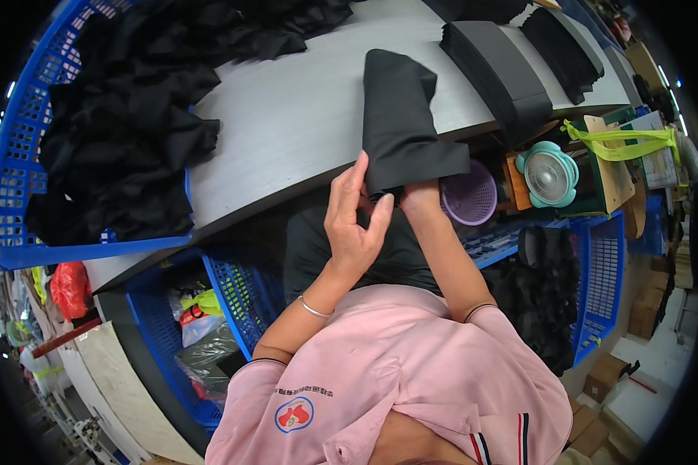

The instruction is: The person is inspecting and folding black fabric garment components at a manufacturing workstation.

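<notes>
- Brown cardboard boxes sat stacked on the floor, lower right.
- Round red-and-blue badge on pink shirt front.
- More brown boxes stood far right.

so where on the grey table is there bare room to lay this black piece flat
The grey wooden table is bare in its middle, between the blue plastic basket of black fabric and the folded black fabric piece both hands grip. The far right is crowded with stacked black fabric pieces.
</notes>
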{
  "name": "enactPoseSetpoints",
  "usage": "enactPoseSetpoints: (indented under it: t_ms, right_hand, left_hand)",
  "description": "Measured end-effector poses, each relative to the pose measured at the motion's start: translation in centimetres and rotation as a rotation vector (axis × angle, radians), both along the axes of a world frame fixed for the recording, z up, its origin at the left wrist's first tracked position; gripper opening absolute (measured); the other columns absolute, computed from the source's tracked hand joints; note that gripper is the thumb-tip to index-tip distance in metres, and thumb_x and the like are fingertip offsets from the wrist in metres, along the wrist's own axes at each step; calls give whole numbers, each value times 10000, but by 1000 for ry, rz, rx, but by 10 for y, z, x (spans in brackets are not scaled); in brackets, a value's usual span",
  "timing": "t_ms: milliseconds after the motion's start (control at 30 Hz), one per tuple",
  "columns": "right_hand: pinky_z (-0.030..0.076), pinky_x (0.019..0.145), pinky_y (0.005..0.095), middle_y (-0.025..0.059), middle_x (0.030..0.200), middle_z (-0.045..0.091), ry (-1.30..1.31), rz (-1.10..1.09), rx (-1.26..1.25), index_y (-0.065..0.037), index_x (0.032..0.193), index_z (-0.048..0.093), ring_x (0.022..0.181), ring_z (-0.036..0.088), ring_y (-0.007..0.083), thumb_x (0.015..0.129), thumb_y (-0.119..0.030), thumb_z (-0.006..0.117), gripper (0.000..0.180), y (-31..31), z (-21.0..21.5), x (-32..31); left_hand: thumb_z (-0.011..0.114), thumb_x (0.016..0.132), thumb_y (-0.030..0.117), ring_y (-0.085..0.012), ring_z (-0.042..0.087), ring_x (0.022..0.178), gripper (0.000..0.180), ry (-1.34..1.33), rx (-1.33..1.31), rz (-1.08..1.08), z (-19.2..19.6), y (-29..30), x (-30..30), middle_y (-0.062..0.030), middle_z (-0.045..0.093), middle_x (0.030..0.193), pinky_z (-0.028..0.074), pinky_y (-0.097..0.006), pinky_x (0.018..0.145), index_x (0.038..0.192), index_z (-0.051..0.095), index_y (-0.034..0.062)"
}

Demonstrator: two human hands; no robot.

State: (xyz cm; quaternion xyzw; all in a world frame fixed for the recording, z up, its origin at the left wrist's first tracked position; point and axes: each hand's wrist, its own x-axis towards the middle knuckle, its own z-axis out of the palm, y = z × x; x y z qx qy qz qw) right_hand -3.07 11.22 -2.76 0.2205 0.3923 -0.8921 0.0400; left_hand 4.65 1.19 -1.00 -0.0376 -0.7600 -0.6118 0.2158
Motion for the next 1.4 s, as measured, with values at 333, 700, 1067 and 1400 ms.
enactPoseSetpoints:
  t_ms: [333, 700, 1067, 1400]
  right_hand:
    - [421, 1066, 410, 165, 1334, 575, 567, -45, 1088, 20, 1334, 507, 1250, 536, 293, 962, -210, 625, 453, 14, -163, -29]
    - [472, 936, 392, 155, 1078, 666, 684, 678, 1720, -22, 1022, 674, 1073, 611, 332, 836, -11, 582, 208, 7, -64, -8]
    - [379, 1046, 487, 173, 1314, 593, 868, 401, 1834, -56, 1333, 555, 1154, 574, 336, 759, -95, 683, 589, -32, -13, 30]
    - [465, 854, 542, 110, 986, 675, 598, 854, 2060, -177, 1134, 708, 939, 663, 327, 914, -256, 625, 247, -18, -40, 2]
  left_hand:
    - [561, 879, -81, -59, 561, 717, 460, -80, -27, 155, -30, -17, -7, -79, 717, 1089, 490, -221, 661, 1309, 656, 51]
    - [509, 973, -3, -54, 621, 693, 299, -483, 535, 164, -87, -31, -16, -11, 710, 830, 489, -222, 589, 1205, 697, -1]
    - [617, 931, 55, -31, 506, 624, 144, -552, 897, -108, -89, -5, -12, 27, 630, 733, 384, -217, 532, 795, 637, 15]
    - [637, 910, 17, -63, 540, 783, 129, -763, 657, -142, -102, -6, -4, -11, 633, 906, 451, -230, 685, 1024, 657, -38]
